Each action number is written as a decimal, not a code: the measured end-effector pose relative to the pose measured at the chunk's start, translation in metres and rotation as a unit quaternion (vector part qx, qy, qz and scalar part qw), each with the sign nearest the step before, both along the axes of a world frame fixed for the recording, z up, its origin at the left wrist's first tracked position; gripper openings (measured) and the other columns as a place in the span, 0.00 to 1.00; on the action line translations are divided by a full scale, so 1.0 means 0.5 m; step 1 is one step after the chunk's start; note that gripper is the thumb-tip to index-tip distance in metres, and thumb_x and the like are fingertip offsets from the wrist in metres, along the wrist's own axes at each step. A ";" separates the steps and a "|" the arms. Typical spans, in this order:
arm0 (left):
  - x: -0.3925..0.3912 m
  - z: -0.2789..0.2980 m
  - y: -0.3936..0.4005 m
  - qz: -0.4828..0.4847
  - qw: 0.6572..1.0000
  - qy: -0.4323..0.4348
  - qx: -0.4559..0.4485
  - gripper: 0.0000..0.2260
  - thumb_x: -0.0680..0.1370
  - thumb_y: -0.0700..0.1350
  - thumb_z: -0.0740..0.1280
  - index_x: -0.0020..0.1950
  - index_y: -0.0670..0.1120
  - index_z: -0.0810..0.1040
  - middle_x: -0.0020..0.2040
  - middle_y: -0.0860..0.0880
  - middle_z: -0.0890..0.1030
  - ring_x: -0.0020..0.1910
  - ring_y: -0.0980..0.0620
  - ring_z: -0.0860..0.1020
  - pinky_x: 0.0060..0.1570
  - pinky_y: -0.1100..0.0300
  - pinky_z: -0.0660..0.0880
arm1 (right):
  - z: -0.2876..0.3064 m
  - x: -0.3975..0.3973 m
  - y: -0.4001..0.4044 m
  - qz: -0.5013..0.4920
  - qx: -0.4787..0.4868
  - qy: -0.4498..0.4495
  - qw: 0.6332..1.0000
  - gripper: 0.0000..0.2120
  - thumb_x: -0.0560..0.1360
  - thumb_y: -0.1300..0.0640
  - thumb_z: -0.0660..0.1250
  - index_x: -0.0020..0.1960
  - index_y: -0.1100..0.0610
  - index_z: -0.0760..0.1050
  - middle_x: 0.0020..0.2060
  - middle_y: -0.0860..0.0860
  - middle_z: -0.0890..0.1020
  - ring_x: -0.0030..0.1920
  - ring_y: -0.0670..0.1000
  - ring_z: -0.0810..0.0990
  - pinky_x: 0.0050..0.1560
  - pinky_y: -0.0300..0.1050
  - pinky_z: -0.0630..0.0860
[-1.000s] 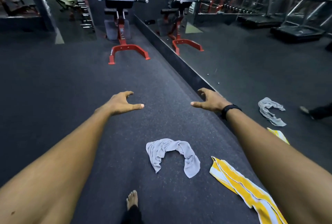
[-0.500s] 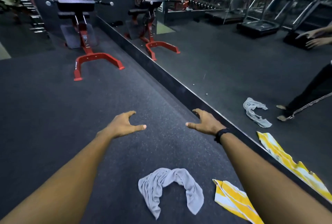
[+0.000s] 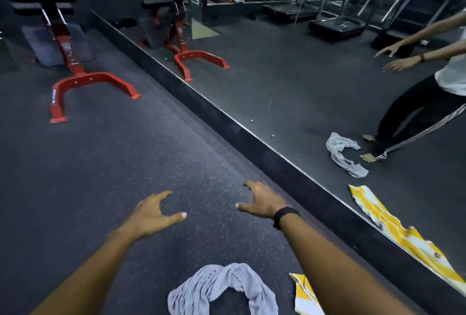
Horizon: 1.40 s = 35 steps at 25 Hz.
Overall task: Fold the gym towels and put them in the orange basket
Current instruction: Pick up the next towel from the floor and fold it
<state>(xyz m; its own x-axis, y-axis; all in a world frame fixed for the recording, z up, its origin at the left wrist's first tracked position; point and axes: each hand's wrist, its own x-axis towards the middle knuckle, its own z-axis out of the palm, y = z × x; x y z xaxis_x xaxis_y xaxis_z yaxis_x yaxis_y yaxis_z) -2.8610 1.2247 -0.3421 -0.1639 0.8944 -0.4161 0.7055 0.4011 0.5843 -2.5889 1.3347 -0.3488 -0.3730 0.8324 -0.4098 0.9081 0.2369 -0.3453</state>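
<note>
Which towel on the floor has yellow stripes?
The yellow and white striped towel, lying under the right arm beside the mirror. The other one, the grey towel, is plain and crumpled between both arms.

Both hands out, holding nothing

Left hand [image 3: 151, 216] and right hand [image 3: 262, 201] loosely spread above dark floor [image 3: 100, 176]. Crumpled grey towel [image 3: 222, 287] below them, yellow striped towel [image 3: 303, 294] beside it near mirror [image 3: 290, 82]. Red bench [image 3: 73, 62] far left.

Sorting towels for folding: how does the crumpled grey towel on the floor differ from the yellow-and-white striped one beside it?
The grey towel is plain and bunched into an arch; the yellow-and-white striped towel is patterned, lies flatter, and is partly hidden by the right forearm. Both lie unfolded on the dark floor, untouched by either hand.
</note>
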 end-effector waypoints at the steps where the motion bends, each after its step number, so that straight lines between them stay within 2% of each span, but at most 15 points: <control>1: 0.005 -0.039 0.029 -0.010 1.000 0.003 -0.009 0.39 0.69 0.61 0.72 0.75 0.48 0.63 0.75 0.46 0.66 0.72 0.47 0.67 0.69 0.54 0.64 | -0.038 -0.003 0.021 0.004 -0.008 -0.010 1.000 0.37 0.74 0.40 0.67 0.76 0.54 0.58 0.74 0.55 0.64 0.73 0.56 0.65 0.70 0.55 0.65; 5: 0.015 -0.215 0.114 -0.033 0.998 0.001 -0.044 0.40 0.68 0.62 0.73 0.75 0.48 0.63 0.75 0.45 0.65 0.73 0.47 0.65 0.71 0.54 0.62 | -0.213 -0.016 0.073 0.008 -0.030 -0.037 0.999 0.36 0.74 0.40 0.67 0.75 0.54 0.59 0.73 0.56 0.65 0.72 0.57 0.66 0.69 0.56 0.66; 7: 0.013 -0.333 0.142 -0.042 0.997 -0.007 -0.060 0.41 0.68 0.61 0.74 0.75 0.47 0.64 0.75 0.45 0.66 0.73 0.46 0.66 0.71 0.54 0.63 | -0.336 -0.019 0.087 -0.005 -0.049 -0.037 0.998 0.35 0.74 0.41 0.68 0.74 0.55 0.61 0.71 0.57 0.68 0.69 0.58 0.69 0.67 0.56 0.68; 11: 0.005 -0.584 0.148 -0.049 0.991 -0.032 -0.118 0.40 0.68 0.59 0.74 0.76 0.47 0.63 0.75 0.46 0.65 0.72 0.45 0.66 0.70 0.52 0.64 | -0.600 -0.014 0.076 -0.040 -0.102 -0.039 0.993 0.35 0.74 0.44 0.69 0.75 0.56 0.61 0.72 0.57 0.68 0.70 0.58 0.68 0.69 0.54 0.67; 17: 0.005 -0.935 0.099 -0.065 0.979 -0.034 -0.193 0.41 0.68 0.60 0.74 0.76 0.48 0.62 0.75 0.46 0.65 0.73 0.45 0.65 0.70 0.51 0.64 | -0.992 0.026 -0.014 -0.095 -0.194 -0.036 0.976 0.35 0.74 0.47 0.70 0.75 0.60 0.62 0.71 0.58 0.70 0.70 0.58 0.69 0.67 0.52 0.68; 20: 0.006 -1.090 0.080 -0.079 0.975 -0.024 -0.207 0.39 0.70 0.58 0.74 0.76 0.47 0.62 0.75 0.46 0.65 0.73 0.45 0.65 0.69 0.54 0.62 | -1.184 0.031 -0.067 -0.103 -0.212 -0.051 0.971 0.31 0.74 0.44 0.68 0.71 0.60 0.67 0.66 0.58 0.74 0.66 0.59 0.73 0.64 0.52 0.69; 22: 0.003 -1.173 0.071 -0.086 0.973 -0.021 -0.214 0.39 0.70 0.58 0.74 0.76 0.47 0.62 0.75 0.46 0.66 0.72 0.45 0.66 0.69 0.55 0.63 | -1.283 0.024 -0.100 -0.111 -0.230 -0.062 0.965 0.33 0.74 0.38 0.64 0.71 0.58 0.67 0.67 0.56 0.74 0.67 0.58 0.72 0.65 0.52 0.69; 25: 0.002 -1.299 0.051 -0.102 0.967 -0.019 -0.232 0.40 0.70 0.58 0.74 0.76 0.47 0.62 0.75 0.46 0.65 0.73 0.45 0.65 0.68 0.54 0.63 | -1.430 0.008 -0.144 -0.159 -0.249 -0.104 0.950 0.29 0.75 0.40 0.63 0.69 0.57 0.68 0.67 0.56 0.73 0.67 0.58 0.72 0.64 0.52 0.70; 27: 0.005 -1.361 0.036 -0.113 0.964 -0.017 -0.242 0.39 0.70 0.58 0.73 0.76 0.47 0.62 0.75 0.46 0.65 0.73 0.45 0.65 0.68 0.55 0.63 | -1.496 -0.010 -0.172 -0.209 -0.274 -0.107 0.933 0.28 0.73 0.36 0.63 0.60 0.58 0.72 0.65 0.59 0.75 0.63 0.60 0.75 0.58 0.51 0.73; 28: 0.005 -1.384 0.029 -0.115 0.964 -0.014 -0.241 0.39 0.71 0.59 0.73 0.76 0.47 0.62 0.75 0.46 0.65 0.72 0.45 0.65 0.67 0.55 0.64 | -1.529 -0.018 -0.185 -0.252 -0.289 -0.076 0.921 0.29 0.72 0.34 0.64 0.56 0.59 0.71 0.65 0.60 0.75 0.62 0.61 0.76 0.56 0.51 0.74; 31: 0.007 -1.422 0.009 -0.120 0.964 -0.009 -0.235 0.35 0.71 0.57 0.73 0.74 0.47 0.66 0.73 0.47 0.69 0.70 0.46 0.68 0.63 0.58 0.65 | -1.597 -0.032 -0.202 -0.421 -0.304 0.082 0.851 0.42 0.61 0.36 0.75 0.64 0.63 0.72 0.64 0.57 0.76 0.63 0.59 0.76 0.60 0.53 0.75; 32: 0.007 -1.426 0.003 -0.124 0.964 -0.009 -0.234 0.34 0.71 0.56 0.73 0.73 0.47 0.67 0.72 0.47 0.70 0.69 0.46 0.69 0.60 0.60 0.65 | -1.601 -0.036 -0.200 -0.466 -0.300 0.107 0.825 0.43 0.56 0.38 0.77 0.62 0.64 0.73 0.60 0.56 0.79 0.58 0.57 0.79 0.56 0.52 0.78; 33: 0.007 -1.423 -0.002 -0.123 0.965 -0.013 -0.231 0.32 0.71 0.55 0.74 0.72 0.48 0.68 0.71 0.48 0.72 0.68 0.47 0.70 0.58 0.61 0.65 | -1.588 -0.044 -0.196 -0.485 -0.290 0.122 0.816 0.35 0.58 0.43 0.77 0.55 0.64 0.75 0.52 0.56 0.81 0.49 0.56 0.81 0.47 0.48 0.79; 34: 0.006 -1.414 -0.006 -0.122 0.966 -0.019 -0.228 0.31 0.71 0.55 0.74 0.71 0.48 0.69 0.70 0.48 0.73 0.67 0.47 0.71 0.57 0.62 0.64 | -1.568 -0.051 -0.190 -0.491 -0.272 0.135 0.816 0.20 0.63 0.50 0.76 0.44 0.63 0.74 0.41 0.55 0.79 0.39 0.53 0.78 0.38 0.42 0.76; 35: 0.005 -1.398 -0.010 -0.121 0.966 -0.023 -0.226 0.31 0.71 0.55 0.74 0.71 0.48 0.70 0.69 0.48 0.73 0.67 0.47 0.71 0.57 0.62 0.64 | -1.537 -0.061 -0.185 -0.486 -0.247 0.141 0.826 0.12 0.69 0.57 0.72 0.35 0.61 0.69 0.32 0.54 0.73 0.31 0.51 0.71 0.32 0.39 0.70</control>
<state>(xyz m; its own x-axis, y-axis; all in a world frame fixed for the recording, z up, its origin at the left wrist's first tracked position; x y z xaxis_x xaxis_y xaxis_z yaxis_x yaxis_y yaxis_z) -2.8587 1.2196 -1.0411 0.0559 0.6297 -0.7749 0.7881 0.4486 0.4214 -2.6193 1.2422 -1.1172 0.2350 0.5521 -0.8000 0.4525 -0.7905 -0.4127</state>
